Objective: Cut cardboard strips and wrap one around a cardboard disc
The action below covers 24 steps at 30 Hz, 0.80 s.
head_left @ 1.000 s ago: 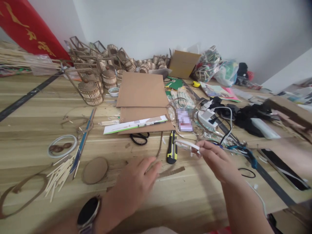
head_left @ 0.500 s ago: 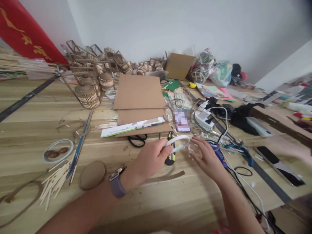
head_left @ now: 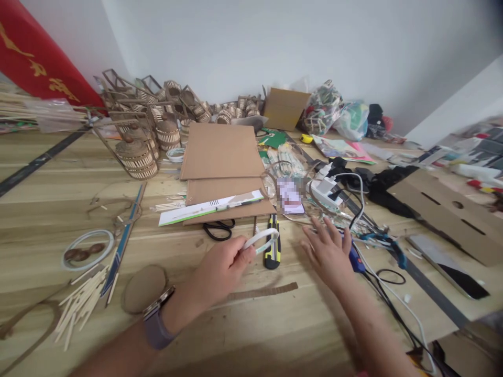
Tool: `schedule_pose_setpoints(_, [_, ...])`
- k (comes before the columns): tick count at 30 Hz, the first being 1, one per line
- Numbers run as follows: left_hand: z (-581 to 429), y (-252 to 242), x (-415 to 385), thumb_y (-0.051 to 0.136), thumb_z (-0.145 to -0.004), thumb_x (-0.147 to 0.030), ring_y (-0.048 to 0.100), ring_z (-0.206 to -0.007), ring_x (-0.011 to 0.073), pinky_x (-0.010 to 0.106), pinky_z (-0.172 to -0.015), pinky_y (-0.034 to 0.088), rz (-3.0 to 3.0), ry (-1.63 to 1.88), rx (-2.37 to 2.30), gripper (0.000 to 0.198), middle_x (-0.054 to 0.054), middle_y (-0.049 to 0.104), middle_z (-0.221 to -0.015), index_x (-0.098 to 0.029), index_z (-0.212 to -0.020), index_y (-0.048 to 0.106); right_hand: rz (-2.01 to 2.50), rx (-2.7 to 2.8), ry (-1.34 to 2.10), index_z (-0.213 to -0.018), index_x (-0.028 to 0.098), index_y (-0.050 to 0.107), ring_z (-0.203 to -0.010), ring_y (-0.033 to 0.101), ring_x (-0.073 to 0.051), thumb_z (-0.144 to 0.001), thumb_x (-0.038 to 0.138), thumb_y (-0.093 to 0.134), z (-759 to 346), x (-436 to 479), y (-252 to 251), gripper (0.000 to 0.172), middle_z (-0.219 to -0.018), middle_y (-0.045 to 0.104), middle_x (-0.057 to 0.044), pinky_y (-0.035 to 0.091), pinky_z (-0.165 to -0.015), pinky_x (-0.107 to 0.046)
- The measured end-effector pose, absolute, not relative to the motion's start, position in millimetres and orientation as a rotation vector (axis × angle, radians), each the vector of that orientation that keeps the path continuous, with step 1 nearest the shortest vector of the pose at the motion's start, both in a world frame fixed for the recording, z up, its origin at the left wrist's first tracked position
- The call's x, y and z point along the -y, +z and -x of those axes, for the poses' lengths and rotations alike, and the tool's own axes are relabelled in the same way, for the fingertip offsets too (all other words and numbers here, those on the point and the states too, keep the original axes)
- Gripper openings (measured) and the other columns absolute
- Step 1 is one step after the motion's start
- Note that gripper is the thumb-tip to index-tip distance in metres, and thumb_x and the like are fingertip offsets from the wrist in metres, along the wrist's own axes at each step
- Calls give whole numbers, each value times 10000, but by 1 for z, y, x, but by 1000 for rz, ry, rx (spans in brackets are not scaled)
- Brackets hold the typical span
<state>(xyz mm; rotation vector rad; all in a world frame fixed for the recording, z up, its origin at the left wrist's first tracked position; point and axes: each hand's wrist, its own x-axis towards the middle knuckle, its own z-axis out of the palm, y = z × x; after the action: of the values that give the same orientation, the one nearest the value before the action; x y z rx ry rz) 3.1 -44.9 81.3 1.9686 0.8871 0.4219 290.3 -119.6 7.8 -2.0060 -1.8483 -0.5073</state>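
My left hand (head_left: pixel 220 269) is closed on a thin white tape roll (head_left: pixel 262 240), which is held tilted above the table and shows teal print inside. Just to the right of the roll lies a yellow-and-black utility knife (head_left: pixel 272 246). My right hand (head_left: pixel 328 254) has its fingers spread, palm down, over the table and holds nothing. Beside its fingers is a blue corded tool (head_left: pixel 356 259), partly hidden by the hand. A brown ridged strip (head_left: pixel 271 291) lies in front of the hands, and a round brown disc (head_left: pixel 144 288) rests near my left wrist.
Cardboard sheets (head_left: pixel 222 152) lie in the middle, with black-handled scissors (head_left: pixel 219 229) partly under them. Small slatted buckets (head_left: pixel 137 157) crowd the back left. A phone (head_left: pixel 290 196), a power strip (head_left: pixel 326 191) and cables are on the right. Loose wooden sticks (head_left: pixel 80 301) lie left.
My left hand has moved left and toward me with the tape roll. My right hand has come away from the roll, and its fingers have spread.
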Motion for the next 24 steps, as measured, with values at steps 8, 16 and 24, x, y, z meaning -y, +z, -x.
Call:
schedule_pose_setpoints(8, [19,77,65,394,-996,-386,555,-758,170,263,-683,377,-1987,425,-802,298,7,613,-802,-194,-824,545,1194,1522,1114,-783,184,647,-628,579,-140,-950,540,491,-182,111,73,423,-665,632,-20,454,-627,-259])
schedule_pose_setpoints(16, [47,52,71,338,-981,-594,567,-697,161,266,-662,440,-1475,611,-892,511,26,607,-768,-164,-925,608,865,1071,1623,-721,174,589,-463,290,-83,-828,652,602,-161,96,51,490,-497,376,69,269,-504,-243])
schedule_pose_setpoints(24, [42,48,76,479,-988,-389,599,-682,141,240,-615,487,-1765,906,-1104,350,58,674,-971,-184,-1265,536,938,1123,1607,-806,145,715,-525,296,-91,-845,582,618,-161,102,41,449,-585,460,30,254,-567,-266])
